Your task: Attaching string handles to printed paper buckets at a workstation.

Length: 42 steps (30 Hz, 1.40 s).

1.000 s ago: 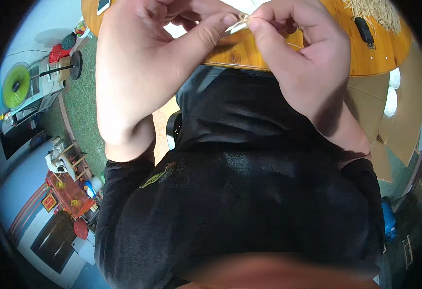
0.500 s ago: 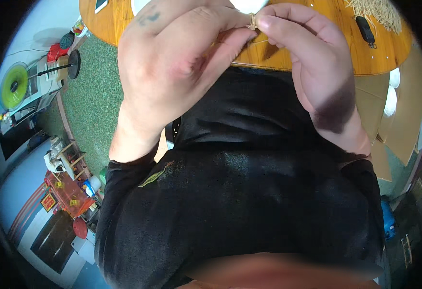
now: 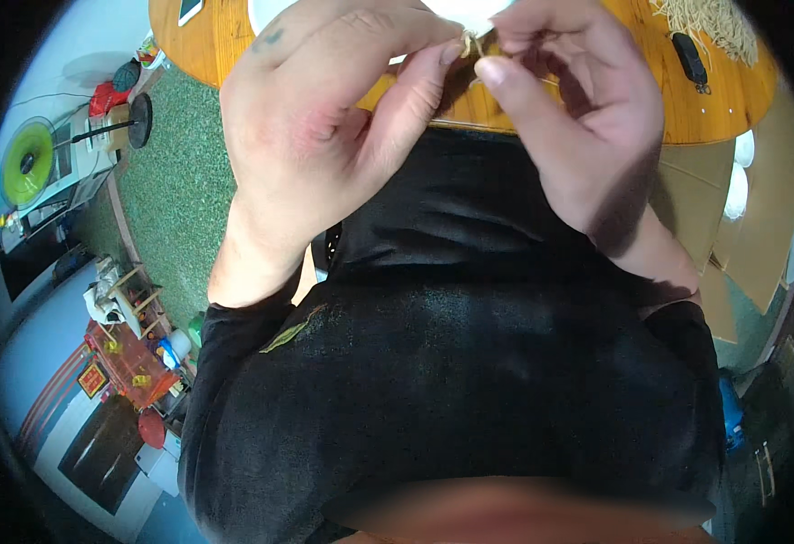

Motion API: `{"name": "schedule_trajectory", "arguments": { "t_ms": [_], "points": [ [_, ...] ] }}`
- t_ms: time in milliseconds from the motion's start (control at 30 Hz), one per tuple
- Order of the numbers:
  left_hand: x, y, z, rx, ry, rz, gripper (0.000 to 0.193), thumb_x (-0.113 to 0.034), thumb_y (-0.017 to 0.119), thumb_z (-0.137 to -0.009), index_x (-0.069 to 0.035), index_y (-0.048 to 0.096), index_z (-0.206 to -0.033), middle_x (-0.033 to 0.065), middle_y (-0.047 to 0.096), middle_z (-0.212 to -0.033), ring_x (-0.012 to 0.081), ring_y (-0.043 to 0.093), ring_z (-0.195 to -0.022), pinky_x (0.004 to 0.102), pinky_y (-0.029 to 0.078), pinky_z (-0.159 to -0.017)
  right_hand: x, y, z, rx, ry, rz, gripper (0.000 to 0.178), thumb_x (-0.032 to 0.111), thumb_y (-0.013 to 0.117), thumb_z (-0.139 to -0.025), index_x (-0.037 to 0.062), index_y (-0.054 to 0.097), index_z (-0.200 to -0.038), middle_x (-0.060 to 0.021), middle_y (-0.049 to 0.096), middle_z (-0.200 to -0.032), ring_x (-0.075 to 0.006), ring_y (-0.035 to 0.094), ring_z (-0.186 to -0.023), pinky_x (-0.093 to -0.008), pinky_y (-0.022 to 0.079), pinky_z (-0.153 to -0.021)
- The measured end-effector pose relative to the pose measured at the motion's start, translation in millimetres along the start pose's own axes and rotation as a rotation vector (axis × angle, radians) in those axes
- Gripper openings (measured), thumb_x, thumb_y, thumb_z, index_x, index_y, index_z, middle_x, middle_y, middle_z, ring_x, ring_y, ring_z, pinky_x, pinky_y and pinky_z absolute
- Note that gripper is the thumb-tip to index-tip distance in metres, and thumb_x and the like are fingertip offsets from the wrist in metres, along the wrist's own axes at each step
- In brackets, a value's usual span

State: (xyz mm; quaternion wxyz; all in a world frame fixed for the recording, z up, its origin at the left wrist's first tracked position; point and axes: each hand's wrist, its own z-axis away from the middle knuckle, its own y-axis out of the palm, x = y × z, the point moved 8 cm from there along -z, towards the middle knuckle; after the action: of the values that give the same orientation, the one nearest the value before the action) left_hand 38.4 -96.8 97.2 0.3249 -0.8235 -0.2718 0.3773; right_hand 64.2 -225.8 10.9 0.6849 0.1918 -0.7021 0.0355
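Observation:
At the near edge of the wooden table, both my hands are raised close together. My left hand [image 3: 324, 118] pinches a small tan knotted strand [image 3: 471, 43] between thumb and forefinger. On the other side of the knot is my right hand [image 3: 587, 109], its thumb held away from its curled forefinger. Whether its fingertips touch the strand is hard to make out. Behind the hands lies a white dish or bowl [image 3: 474, 11], partly hidden by them. A loose pile of pale, thin strands [image 3: 719, 32] sits at the table's far right.
The round wooden table [image 3: 224, 45] also bears a black key fob [image 3: 689, 59] and a phone [image 3: 190, 11]. Cardboard sheets [image 3: 687, 190] lie at the right below the table, with white rounded items [image 3: 737, 186] by them. A green fan [image 3: 27, 163] stands at the left.
My right thumb and forefinger have come apart from their pinch at the knot, and the right hand has drawn slightly away. The left hand keeps its pinch, tilted a little.

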Motion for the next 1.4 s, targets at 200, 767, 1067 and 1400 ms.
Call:
{"name": "schedule_trajectory", "arguments": {
  "t_ms": [200, 767, 1067, 1400],
  "points": [
    [7, 6, 14, -0.059, 0.180, -0.021, 0.009, 0.003, 0.073, -0.091, 0.004, 0.072, -0.099, 0.0119, 0.076, -0.093, 0.0187, 0.071, -0.085, 0.0275, 0.054, -0.079, 7, -7, 9, -0.099, -0.436, 0.337, 0.012, -0.002, 0.074, -0.092, -0.0029, 0.070, -0.103, -0.0101, 0.072, -0.111, -0.0125, 0.069, -0.096, -0.0251, 0.055, -0.087],
    [10, -4, 25, -0.119, 0.081, 0.026, 0.008, 0.005, 0.070, -0.089, 0.004, 0.069, -0.097, 0.0153, 0.074, -0.097, 0.0226, 0.071, -0.089, 0.0279, 0.051, -0.082, 52, 0, 5, -0.141, -0.418, 0.708, 0.014, -0.007, 0.073, -0.085, 0.0000, 0.066, -0.095, -0.0106, 0.068, -0.086, -0.0194, 0.066, -0.074, -0.0291, 0.051, -0.068],
    [4, 5, 31, -0.117, 0.411, -0.060, 0.020, -0.007, 0.076, -0.072, -0.002, 0.070, -0.090, 0.0082, 0.070, -0.090, 0.0264, 0.068, -0.080, 0.0362, 0.053, -0.075, 62, 4, 3, -0.160, -0.595, 0.881, 0.011, -0.006, 0.072, -0.085, 0.0003, 0.066, -0.093, -0.0143, 0.066, -0.083, -0.0300, 0.067, -0.075, -0.0352, 0.052, -0.067],
    [4, -4, 22, -0.009, 0.244, -0.077, 0.014, 0.006, 0.072, -0.080, 0.002, 0.067, -0.092, 0.0157, 0.073, -0.096, 0.0272, 0.072, -0.089, 0.0311, 0.056, -0.079, 74, -9, -7, -0.131, -0.513, 0.941, 0.012, -0.005, 0.070, -0.082, 0.0021, 0.068, -0.092, -0.0134, 0.069, -0.092, -0.0285, 0.068, -0.085, -0.0366, 0.054, -0.077]
  ]
}}
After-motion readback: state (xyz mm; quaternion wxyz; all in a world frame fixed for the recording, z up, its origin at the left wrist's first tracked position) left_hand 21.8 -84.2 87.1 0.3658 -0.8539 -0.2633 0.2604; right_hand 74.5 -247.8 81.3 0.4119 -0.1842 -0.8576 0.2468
